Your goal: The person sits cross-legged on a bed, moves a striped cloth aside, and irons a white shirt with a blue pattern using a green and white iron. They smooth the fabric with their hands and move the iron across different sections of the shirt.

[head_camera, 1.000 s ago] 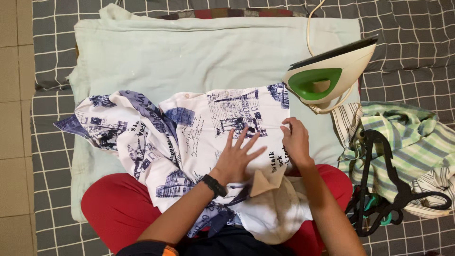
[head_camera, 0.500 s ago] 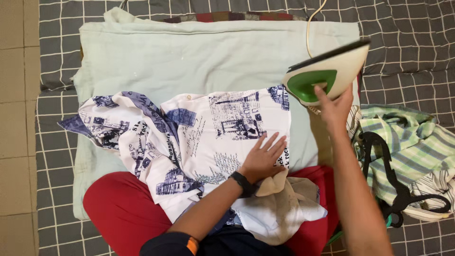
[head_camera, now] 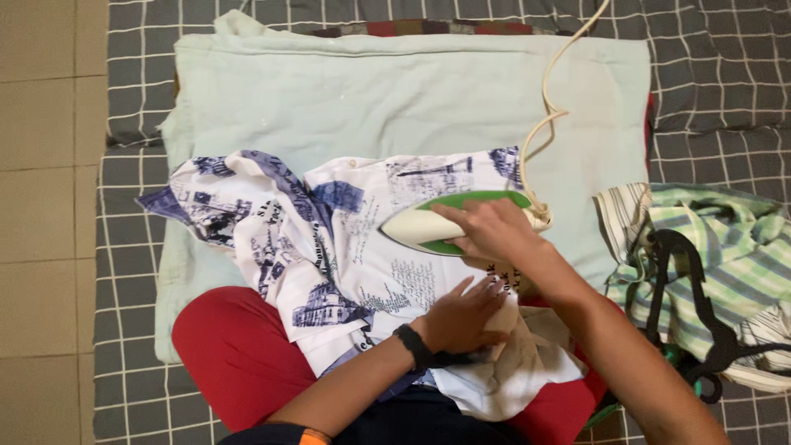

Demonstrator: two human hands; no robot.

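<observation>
A white shirt with blue printed pictures (head_camera: 329, 239) lies crumpled over a pale green cloth (head_camera: 395, 99) and across my red-trousered lap. My right hand (head_camera: 486, 231) grips the handle of a white and green iron (head_camera: 428, 222), which rests flat on the shirt's smoothed part. My left hand (head_camera: 465, 313), with a black wristband, presses flat on the shirt near its tan collar, just below the iron. The iron's cream cord (head_camera: 548, 115) loops up to the top edge.
A grey checked blanket (head_camera: 717, 74) covers the floor under the pale cloth. At the right lies a heap of green striped clothing (head_camera: 725, 239) with black hangers (head_camera: 684, 288) on it. Tan floor tiles (head_camera: 45, 206) run along the left.
My right hand took the iron from its upright stand at the right and set it down flat on the shirt. My left hand slid down toward the collar.
</observation>
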